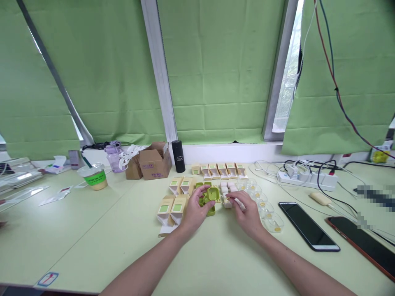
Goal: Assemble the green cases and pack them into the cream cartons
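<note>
My left hand (197, 209) is closed around a small olive-green plastic case (212, 193), whose square hollow faces up. More green cases (211, 211) lie on the table beneath and behind it. Just to the right, my right hand (246, 211) has thumb and fingertips pinched together; whatever is between them is too small to make out. Its fingertips are beside two rows of small white and pale pink pieces (227, 202). Clear plastic shells with yellow dots (262, 204) stand in rows right of that hand. Opened cream paper boxes with green squares (178, 208) stand left of my left hand.
More small cream boxes (222, 170) line up at the back. Behind stand a black tumbler (178, 156), a cardboard box (152, 164) and a drink cup (95, 179). On the right lie a phone (308, 226), a second phone (364, 242), a power strip (305, 181) and loose cables.
</note>
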The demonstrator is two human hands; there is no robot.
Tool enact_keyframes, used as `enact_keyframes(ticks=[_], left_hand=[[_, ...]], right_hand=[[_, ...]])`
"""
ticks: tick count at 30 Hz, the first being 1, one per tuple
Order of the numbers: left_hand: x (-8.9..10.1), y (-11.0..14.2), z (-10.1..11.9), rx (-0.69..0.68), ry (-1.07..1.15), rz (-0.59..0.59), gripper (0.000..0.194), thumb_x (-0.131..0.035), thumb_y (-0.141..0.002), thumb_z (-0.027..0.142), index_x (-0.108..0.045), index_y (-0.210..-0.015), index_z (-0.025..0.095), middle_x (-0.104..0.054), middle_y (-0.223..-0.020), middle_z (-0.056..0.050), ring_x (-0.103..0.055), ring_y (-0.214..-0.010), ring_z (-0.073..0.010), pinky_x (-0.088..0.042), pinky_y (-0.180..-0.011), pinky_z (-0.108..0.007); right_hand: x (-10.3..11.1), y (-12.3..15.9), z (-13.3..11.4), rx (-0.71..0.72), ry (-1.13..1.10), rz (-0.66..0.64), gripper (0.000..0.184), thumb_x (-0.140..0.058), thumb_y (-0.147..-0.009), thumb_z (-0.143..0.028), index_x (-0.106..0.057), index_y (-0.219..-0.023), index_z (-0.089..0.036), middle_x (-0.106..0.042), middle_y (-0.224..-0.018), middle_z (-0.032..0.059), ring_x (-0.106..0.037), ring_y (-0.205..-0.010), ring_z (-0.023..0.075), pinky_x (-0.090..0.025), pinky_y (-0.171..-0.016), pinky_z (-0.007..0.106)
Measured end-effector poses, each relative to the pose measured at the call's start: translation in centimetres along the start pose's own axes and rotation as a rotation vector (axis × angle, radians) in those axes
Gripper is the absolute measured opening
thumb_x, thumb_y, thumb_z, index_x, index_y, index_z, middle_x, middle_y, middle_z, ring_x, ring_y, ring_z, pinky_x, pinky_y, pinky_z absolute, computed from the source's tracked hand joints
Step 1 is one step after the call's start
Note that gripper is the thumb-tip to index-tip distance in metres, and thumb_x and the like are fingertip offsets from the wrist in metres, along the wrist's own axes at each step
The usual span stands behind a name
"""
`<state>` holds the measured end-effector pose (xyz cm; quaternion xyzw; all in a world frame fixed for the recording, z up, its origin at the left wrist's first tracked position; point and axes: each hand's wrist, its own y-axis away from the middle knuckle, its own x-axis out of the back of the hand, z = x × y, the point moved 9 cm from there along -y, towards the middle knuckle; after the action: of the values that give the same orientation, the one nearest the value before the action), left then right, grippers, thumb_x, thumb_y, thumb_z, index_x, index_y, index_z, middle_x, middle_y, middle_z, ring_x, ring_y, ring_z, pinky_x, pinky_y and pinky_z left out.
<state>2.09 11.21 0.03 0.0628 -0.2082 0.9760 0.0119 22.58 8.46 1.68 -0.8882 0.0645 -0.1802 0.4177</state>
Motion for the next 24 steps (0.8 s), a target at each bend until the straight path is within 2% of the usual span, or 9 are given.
enact_keyframes(ticks=[4, 10, 13, 18, 21, 24], left_hand=[[0.0, 0.3, 0.4, 0.024, -0.035, 0.019, 0.048, -0.082, -0.082, 0.025, -0.068, -0.127, 0.026, -0.069, -0.134, -0.008, -0.06, -0.131, -0.0282, -0.043, -0.115, -0.047], [-0.4, 0.7, 0.9, 0.041, -0.008, 0.002, 0.047, -0.083, -0.082, 0.024, -0.07, -0.127, 0.028, -0.067, -0.134, -0.009, -0.06, -0.128, -0.0282, -0.043, -0.117, -0.051], [-0.5, 0.7, 0.6, 0.036, -0.015, 0.006, 0.047, -0.084, -0.081, 0.022, -0.071, -0.126, 0.029, -0.068, -0.132, -0.009, -0.06, -0.129, -0.0287, -0.041, -0.119, -0.052], [-0.8, 0.7, -0.1, 0.044, -0.015, -0.005, 0.048, -0.083, -0.083, 0.022, -0.071, -0.128, 0.028, -0.067, -0.134, -0.01, -0.059, -0.131, -0.0282, -0.042, -0.117, -0.049], [-1.1, 0.9, -0.1, 0.045, -0.019, -0.016, 0.047, -0.083, -0.083, 0.023, -0.071, -0.129, 0.028, -0.066, -0.134, -0.01, -0.06, -0.131, -0.0281, -0.043, -0.116, -0.046], [-1.3, 1.0, 0.1, 0.043, -0.035, -0.014, 0.048, -0.083, -0.083, 0.022, -0.071, -0.129, 0.027, -0.066, -0.134, -0.01, -0.06, -0.131, -0.0284, -0.042, -0.116, -0.046]], right_hand=[[0.3, 0.0, 1.4, -0.19, -0.11, 0.029, 0.02, -0.066, -0.099, -0.039, -0.079, -0.102, -0.025, -0.077, -0.094, 0.006, -0.065, -0.081, 0.0225, -0.053, -0.076, 0.036], [-0.3, 0.3, 3.2, -0.422, -0.335, 0.065, 0.039, -0.075, -0.09, -0.059, -0.079, -0.097, -0.021, -0.078, -0.085, 0.0072, -0.067, -0.074, 0.0217, -0.054, -0.067, 0.033], [-0.2, 0.2, 3.7, -0.48, -0.417, 0.114, 0.048, -0.078, -0.084, -0.067, -0.077, -0.088, -0.019, -0.076, -0.077, 0.0072, -0.066, -0.069, 0.021, -0.051, -0.06, 0.03], [0.0, 0.0, 3.8, -0.565, -0.474, 0.13, 0.053, -0.08, -0.079, -0.071, -0.074, -0.082, -0.019, -0.072, -0.07, 0.0054, -0.056, -0.056, 0.0159, -0.043, -0.048, 0.026], [0.0, -0.2, 3.4, -0.544, -0.506, 0.121, 0.049, -0.081, -0.08, -0.068, -0.074, -0.085, -0.019, -0.071, -0.07, 0.0039, -0.056, -0.057, 0.015, -0.044, -0.05, 0.026], [-0.3, -0.2, 3.2, -0.515, -0.533, 0.119, 0.046, -0.084, -0.08, -0.063, -0.074, -0.093, -0.02, -0.073, -0.074, 0.005, -0.065, -0.065, 0.0181, -0.051, -0.058, 0.028]])
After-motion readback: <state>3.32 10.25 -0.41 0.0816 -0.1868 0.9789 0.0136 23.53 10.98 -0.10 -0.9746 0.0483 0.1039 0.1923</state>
